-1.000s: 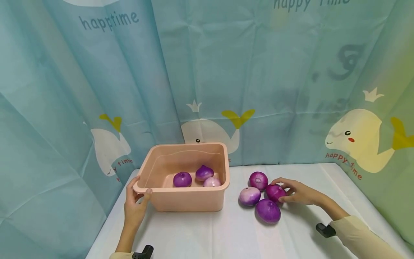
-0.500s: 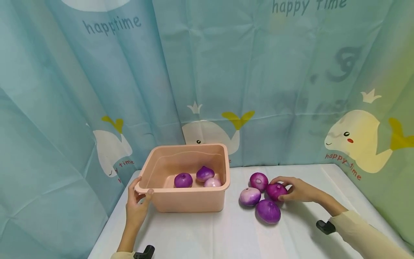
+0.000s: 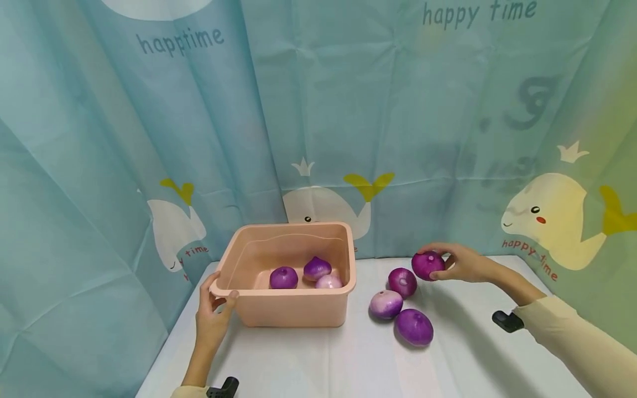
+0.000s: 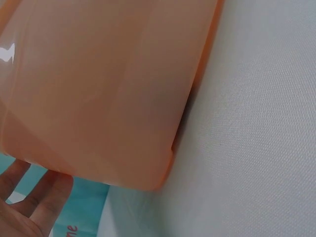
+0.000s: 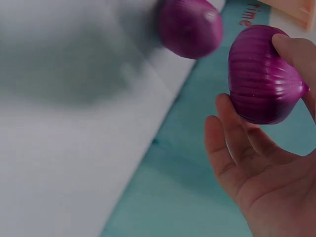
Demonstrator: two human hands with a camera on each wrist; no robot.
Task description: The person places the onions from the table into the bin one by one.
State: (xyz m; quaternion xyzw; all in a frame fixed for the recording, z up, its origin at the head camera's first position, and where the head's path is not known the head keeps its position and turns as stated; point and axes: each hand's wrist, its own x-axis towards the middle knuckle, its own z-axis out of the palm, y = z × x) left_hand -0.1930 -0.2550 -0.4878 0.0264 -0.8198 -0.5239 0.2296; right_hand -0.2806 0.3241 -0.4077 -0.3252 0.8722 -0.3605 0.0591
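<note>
Between its thumb and fingers, my right hand (image 3: 465, 263) holds a dark purple onion (image 3: 427, 266) above the table; the right wrist view shows this onion (image 5: 264, 76) pinched clear of the cloth. Below and to its left lie a reddish purple onion (image 3: 402, 282), a pale-and-purple onion (image 3: 386, 304) and a large purple onion (image 3: 414, 327). My left hand (image 3: 213, 318) grips the near left corner of a pink plastic bin (image 3: 293, 309), thumb on the near rim. Inside the bin sit two purple onions (image 3: 283, 278) and a pale onion (image 3: 329, 281). In the left wrist view, fingers (image 4: 52, 200) touch the bin's edge.
A white cloth (image 3: 368, 365) covers the table. Behind it and along both sides hangs a blue-green curtain (image 3: 423, 127) printed with whales, close against the bin's back and the table's far edge.
My right hand has lifted the dark purple onion off the table, up and away from the group. The reddish onion beside it has shifted slightly. My left hand keeps its grip on the bin.
</note>
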